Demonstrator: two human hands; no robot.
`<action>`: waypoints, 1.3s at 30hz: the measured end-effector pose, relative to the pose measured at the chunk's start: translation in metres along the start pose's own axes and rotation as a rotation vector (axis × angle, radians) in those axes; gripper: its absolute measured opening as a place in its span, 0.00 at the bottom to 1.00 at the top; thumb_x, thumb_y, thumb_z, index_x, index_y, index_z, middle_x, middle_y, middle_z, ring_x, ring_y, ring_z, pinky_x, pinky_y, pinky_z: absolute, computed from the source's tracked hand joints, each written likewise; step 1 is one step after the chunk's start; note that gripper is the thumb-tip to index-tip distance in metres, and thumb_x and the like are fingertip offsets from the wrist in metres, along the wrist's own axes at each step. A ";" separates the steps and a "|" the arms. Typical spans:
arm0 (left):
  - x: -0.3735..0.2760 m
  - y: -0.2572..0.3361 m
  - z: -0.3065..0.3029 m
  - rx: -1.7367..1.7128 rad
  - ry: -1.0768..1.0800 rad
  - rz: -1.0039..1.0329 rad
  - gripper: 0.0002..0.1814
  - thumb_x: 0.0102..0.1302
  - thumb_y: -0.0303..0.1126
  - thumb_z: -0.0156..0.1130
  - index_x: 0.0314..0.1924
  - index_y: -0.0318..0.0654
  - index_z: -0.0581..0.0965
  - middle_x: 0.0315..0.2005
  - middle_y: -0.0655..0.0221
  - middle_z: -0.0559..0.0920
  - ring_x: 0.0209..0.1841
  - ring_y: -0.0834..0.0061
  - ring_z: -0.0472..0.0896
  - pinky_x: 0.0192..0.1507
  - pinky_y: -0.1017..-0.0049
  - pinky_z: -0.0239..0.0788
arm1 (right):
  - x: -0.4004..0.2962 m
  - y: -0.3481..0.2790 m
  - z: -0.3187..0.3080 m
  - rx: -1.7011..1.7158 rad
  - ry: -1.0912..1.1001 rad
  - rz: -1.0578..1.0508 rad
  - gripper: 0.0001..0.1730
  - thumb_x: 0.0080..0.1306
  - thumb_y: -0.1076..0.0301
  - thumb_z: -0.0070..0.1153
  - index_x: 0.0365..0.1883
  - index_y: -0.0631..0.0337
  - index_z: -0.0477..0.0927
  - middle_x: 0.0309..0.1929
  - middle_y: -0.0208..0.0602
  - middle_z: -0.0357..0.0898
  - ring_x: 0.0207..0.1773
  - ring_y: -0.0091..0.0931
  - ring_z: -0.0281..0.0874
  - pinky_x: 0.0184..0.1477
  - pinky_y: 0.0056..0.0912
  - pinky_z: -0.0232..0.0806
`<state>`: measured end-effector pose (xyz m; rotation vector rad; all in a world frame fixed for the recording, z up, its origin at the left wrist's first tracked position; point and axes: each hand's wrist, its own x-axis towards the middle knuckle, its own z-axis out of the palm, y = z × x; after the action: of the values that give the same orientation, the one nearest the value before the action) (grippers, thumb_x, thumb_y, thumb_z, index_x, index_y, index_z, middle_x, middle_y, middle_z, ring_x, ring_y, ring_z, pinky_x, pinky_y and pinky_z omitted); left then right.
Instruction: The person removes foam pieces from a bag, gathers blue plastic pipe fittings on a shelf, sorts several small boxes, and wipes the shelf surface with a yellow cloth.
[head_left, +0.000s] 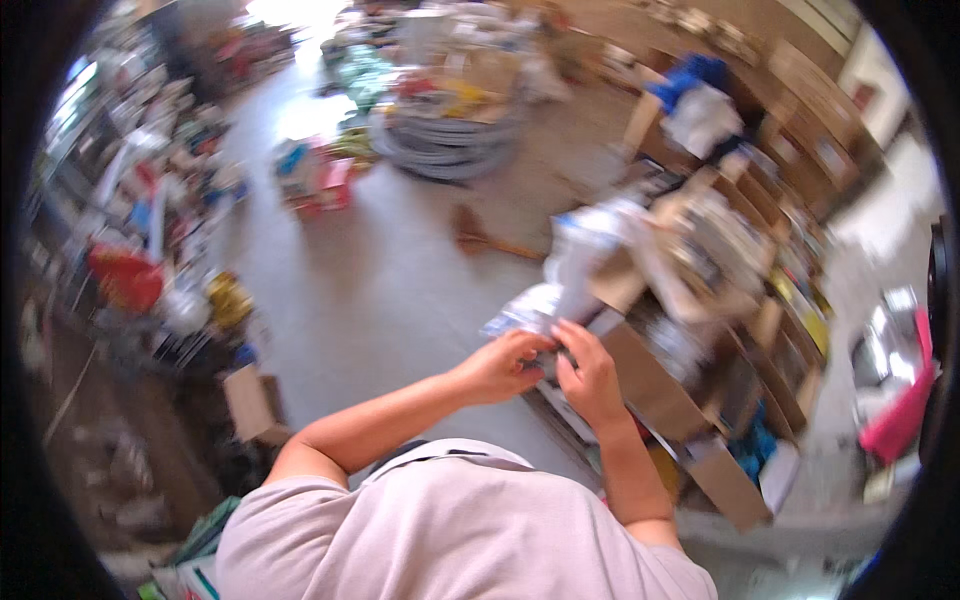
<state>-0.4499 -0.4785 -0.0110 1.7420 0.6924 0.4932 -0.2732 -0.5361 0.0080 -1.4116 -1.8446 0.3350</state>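
My left hand (504, 367) and my right hand (586, 369) come together in front of my body, fingertips almost touching. The fingers of both are curled as if pinching something small. Blur hides what, if anything, lies between them. Just beyond the fingertips is a clear plastic bag (527, 309) with blue marks; whether my fingers touch it cannot be told. A larger white plastic bag (581, 240) rests behind it, by the open cardboard boxes. Beneath my right hand and forearm runs the side of a cardboard box (654, 379).
Open cardboard boxes (727, 487) crowd the right side. A broom-like tool (472, 232) lies on the grey floor (375, 300). Farther off are a coil of grey hose or cable (450, 146) and a pink box (337, 184). Mixed goods, including a red bag (126, 277), line the left.
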 end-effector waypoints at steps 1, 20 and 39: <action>-0.029 -0.017 -0.032 0.201 0.122 -0.014 0.23 0.60 0.30 0.61 0.56 0.45 0.71 0.56 0.59 0.69 0.53 0.66 0.73 0.53 0.70 0.69 | 0.012 -0.004 0.033 0.017 -0.140 -0.023 0.23 0.57 0.74 0.53 0.53 0.63 0.73 0.56 0.52 0.70 0.59 0.43 0.68 0.61 0.40 0.61; -0.227 -0.207 -0.496 0.577 0.754 -0.635 0.29 0.63 0.47 0.59 0.61 0.44 0.67 0.61 0.52 0.63 0.60 0.53 0.67 0.58 0.63 0.63 | 0.452 -0.085 0.451 -0.321 -1.218 -0.375 0.36 0.57 0.53 0.60 0.62 0.57 0.65 0.56 0.46 0.71 0.59 0.40 0.68 0.58 0.38 0.63; -0.327 -0.340 -0.896 0.490 0.945 -1.060 0.32 0.59 0.47 0.61 0.60 0.41 0.68 0.61 0.54 0.65 0.61 0.55 0.66 0.60 0.63 0.61 | 0.799 -0.344 0.868 -0.102 -1.465 -1.169 0.36 0.59 0.52 0.56 0.63 0.59 0.64 0.57 0.46 0.71 0.58 0.40 0.69 0.58 0.38 0.63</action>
<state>-1.3356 0.0052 -0.0880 1.2035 2.3789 0.3679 -1.1964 0.2741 -0.0253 0.3658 -3.4216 0.7193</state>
